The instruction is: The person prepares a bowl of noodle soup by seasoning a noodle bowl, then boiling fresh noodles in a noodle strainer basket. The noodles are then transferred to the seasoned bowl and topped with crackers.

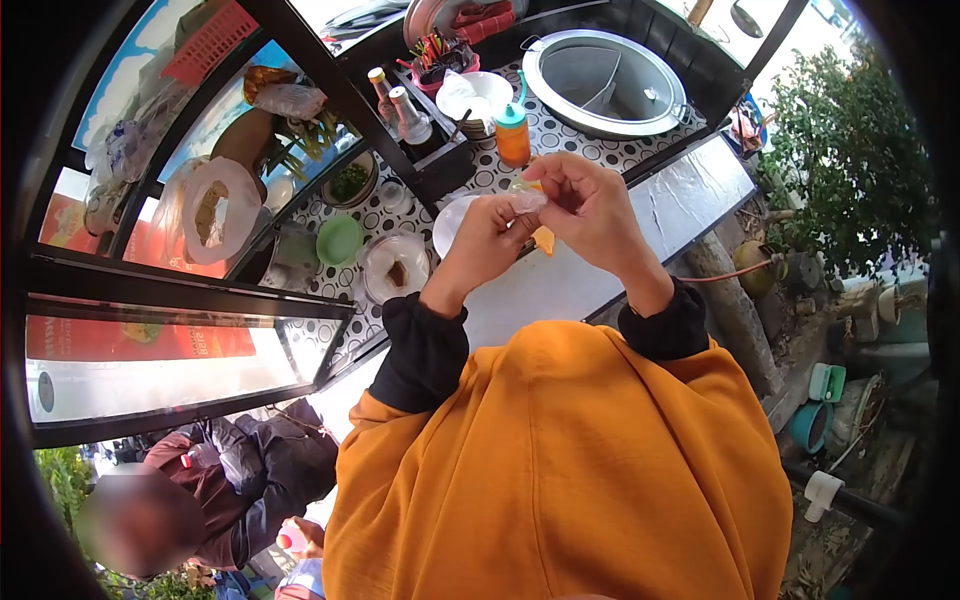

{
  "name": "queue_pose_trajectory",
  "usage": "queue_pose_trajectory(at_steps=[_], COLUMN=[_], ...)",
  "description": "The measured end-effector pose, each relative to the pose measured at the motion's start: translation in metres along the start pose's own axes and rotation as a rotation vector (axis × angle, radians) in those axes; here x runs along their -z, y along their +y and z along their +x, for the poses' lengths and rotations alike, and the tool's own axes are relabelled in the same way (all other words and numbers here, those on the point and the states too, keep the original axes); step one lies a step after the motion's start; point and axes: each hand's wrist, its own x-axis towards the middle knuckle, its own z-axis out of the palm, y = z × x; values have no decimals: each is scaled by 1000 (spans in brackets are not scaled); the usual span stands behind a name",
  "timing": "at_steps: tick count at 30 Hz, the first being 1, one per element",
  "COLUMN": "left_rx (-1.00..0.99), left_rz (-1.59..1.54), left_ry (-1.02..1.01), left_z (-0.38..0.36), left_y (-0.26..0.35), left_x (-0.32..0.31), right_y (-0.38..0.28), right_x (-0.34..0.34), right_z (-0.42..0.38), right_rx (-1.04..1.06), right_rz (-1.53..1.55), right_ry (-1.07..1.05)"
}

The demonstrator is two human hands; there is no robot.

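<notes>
Both hands meet over the counter's front edge, around a small clear plastic bag (pixel 528 200). My left hand (pixel 485 240) is closed with the bag pinched between thumb and fingers. My right hand (pixel 592 212) has its fingertips pinched together at the bag's right side. Something orange (pixel 544 240) shows just below the fingers, partly hidden by them. Behind the hands stands a squeeze bottle (pixel 512 135) with orange sauce and a teal cap. A white plate (pixel 455 225) lies partly covered by my left hand.
A large steel pot (pixel 605 82) sits at the back right. Left of it are stacked white bowls (pixel 475 95) and sauce bottles (pixel 410 118) in a black holder. A green bowl (pixel 340 241) stands near the glass cabinet. At lower left is another person (pixel 265 470).
</notes>
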Motion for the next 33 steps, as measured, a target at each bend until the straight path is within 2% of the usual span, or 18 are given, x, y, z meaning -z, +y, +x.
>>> queue_pose_trajectory(at_steps=[2,3,5,6,8,9,11,13,14,16,17,19,21,22,25,27,31,33], left_rx=[-82,-125,-57,-23,34,64,-20,-47,-24,48,6,-88,-54,-40,-14,34,-120,-70], left_rz=[10,16,-59,-95,-110,-118,-53,-53,-87,-81,-94,-103,-49,-54,-42,-153,-85,-121], left_ry=[11,17,47,64,25,4,6,31,55,27,49,87,47,56,73,85,134,105], left_z=[0,1,-2,-3,-5,-5,-7,-7,-10,-19,-26,-36,-48,-51,-61,-62,-63,-65], left_y=[-1,-2,-3,-5,-9,-11,-15,-12,-8,-2,4,18,8,13,7,11,10,16], left_x=[-4,-6,-13,-15,-9,-5,2,5,6,18,21,28,36,36,37,42,43,45], right_y=[-15,-20,-28,-30,-38,-35,-30,-12,-8,-21,-24,-19,-27,-31,-17,-21,-34,-37], right_x=[8,12,18,22,21,17,9,-4,-9,-14,-18,-30,-39,-46,-60,-65,-67,-68], right_z=[4,5,9,10,9,8,4,11,15,22,24,31,35,36,44,44,49,50], right_rx=[115,155,243,191,247,218,167,199,209,104,47,86,61,-36,289,304,323,340], right_rz=[-145,-117,-62,5,-224,-278,-390,-404,-426,-298,-232,-230,-260,-281,-282,-275,-363,-365], right_ry=[-58,-56,-59,-11,24,-16,-99,-210,-174,-208,-229,-230,-285,-306,-207,-220,-262,-281])
